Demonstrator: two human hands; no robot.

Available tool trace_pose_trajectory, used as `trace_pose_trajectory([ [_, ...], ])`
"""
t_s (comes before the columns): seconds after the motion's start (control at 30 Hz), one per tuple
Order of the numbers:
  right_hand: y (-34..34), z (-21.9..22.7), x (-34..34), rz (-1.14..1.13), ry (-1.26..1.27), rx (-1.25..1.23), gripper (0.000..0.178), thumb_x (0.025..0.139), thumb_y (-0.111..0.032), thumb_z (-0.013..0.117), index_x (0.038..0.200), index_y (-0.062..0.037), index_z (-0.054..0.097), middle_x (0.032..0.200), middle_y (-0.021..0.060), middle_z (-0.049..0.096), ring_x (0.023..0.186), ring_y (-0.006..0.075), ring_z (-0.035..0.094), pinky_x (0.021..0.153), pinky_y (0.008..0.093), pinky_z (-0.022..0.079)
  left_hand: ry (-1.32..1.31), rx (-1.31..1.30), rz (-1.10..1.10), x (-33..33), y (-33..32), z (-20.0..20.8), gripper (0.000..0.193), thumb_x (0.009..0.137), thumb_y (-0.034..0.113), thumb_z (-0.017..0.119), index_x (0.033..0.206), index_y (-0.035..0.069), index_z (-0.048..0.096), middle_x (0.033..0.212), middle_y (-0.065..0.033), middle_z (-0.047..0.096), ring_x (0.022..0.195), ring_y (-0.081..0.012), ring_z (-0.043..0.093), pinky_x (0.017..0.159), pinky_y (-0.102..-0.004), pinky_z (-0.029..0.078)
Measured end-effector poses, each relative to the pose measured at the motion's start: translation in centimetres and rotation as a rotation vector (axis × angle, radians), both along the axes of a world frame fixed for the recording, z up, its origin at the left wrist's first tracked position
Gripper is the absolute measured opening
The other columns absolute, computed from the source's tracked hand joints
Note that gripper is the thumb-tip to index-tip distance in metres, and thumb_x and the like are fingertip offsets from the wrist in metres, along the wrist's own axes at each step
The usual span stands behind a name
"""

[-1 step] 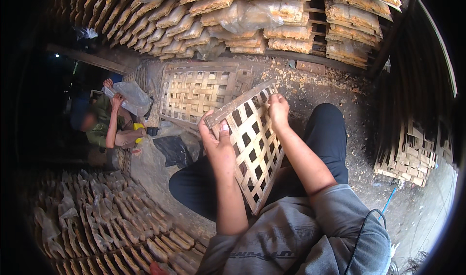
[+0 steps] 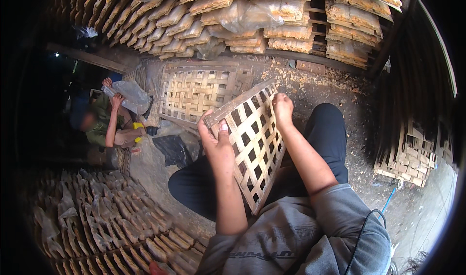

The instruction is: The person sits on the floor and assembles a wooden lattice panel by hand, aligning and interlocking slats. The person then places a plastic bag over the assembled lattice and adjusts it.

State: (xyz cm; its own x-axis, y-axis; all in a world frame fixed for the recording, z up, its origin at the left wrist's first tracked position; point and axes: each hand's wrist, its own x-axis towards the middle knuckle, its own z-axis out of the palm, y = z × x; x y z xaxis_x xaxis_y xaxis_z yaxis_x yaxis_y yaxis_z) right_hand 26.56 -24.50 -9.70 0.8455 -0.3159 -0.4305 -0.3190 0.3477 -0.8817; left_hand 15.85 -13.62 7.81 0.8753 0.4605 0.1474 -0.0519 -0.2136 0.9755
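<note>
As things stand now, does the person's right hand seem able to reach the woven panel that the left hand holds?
Probably yes: the right hand is at the right edge of the woven panel, near its top, and nothing visible blocks the way.

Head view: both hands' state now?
Left hand: closed, holding the woven panel near its upper-left corner.
Right hand: fingers curled, by the panel's right edge; can't tell if holding anything.
</note>
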Motion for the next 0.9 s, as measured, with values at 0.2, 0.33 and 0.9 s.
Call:
trace_pose_trajectory([
  [0.2, -4.2, -5.7, 1.2, 0.271, -0.036, -0.866, 0.020, 0.089, -0.022, 0.062, 0.089, -0.0044, 0.071, 0.086, 0.0111, 0.068, 0.071, 0.0214, 0.060, 0.074, 0.0345, 0.049, 0.003, -0.028, -0.009, 0.8, -0.3, 0.1, 0.042, 0.095, -0.007, 0.050, 0.134, 0.005, 0.043, 0.121, -0.0105, 0.056, 0.110, -0.0150, 0.053, 0.100, -0.0285, 0.040],
  [0.33, -1.3, 0.3, -0.8, 0.320, -0.353, -0.506, 0.015, 0.087, -0.017, 0.066, 0.094, -0.0068, 0.073, 0.088, 0.0078, 0.070, 0.071, 0.0218, 0.060, 0.077, 0.0324, 0.049, 0.000, -0.011, -0.023, 0.8, -0.5, 0.0, 0.042, 0.094, -0.007, 0.050, 0.134, 0.004, 0.043, 0.121, -0.0105, 0.056, 0.110, -0.0150, 0.053, 0.100, -0.0285, 0.040],
  [0.9, 0.4, 1.7, -1.9, 0.200, -0.811, -0.363, 0.018, 0.086, -0.005, 0.067, 0.102, -0.0065, 0.073, 0.099, 0.0098, 0.067, 0.100, 0.0233, 0.062, 0.084, 0.0350, 0.048, 0.039, 0.018, -0.082, 1.2, -2.3, 1.3, 0.043, 0.093, -0.010, 0.049, 0.133, 0.004, 0.044, 0.119, -0.0095, 0.056, 0.109, -0.0146, 0.053, 0.101, -0.0283, 0.039],
])
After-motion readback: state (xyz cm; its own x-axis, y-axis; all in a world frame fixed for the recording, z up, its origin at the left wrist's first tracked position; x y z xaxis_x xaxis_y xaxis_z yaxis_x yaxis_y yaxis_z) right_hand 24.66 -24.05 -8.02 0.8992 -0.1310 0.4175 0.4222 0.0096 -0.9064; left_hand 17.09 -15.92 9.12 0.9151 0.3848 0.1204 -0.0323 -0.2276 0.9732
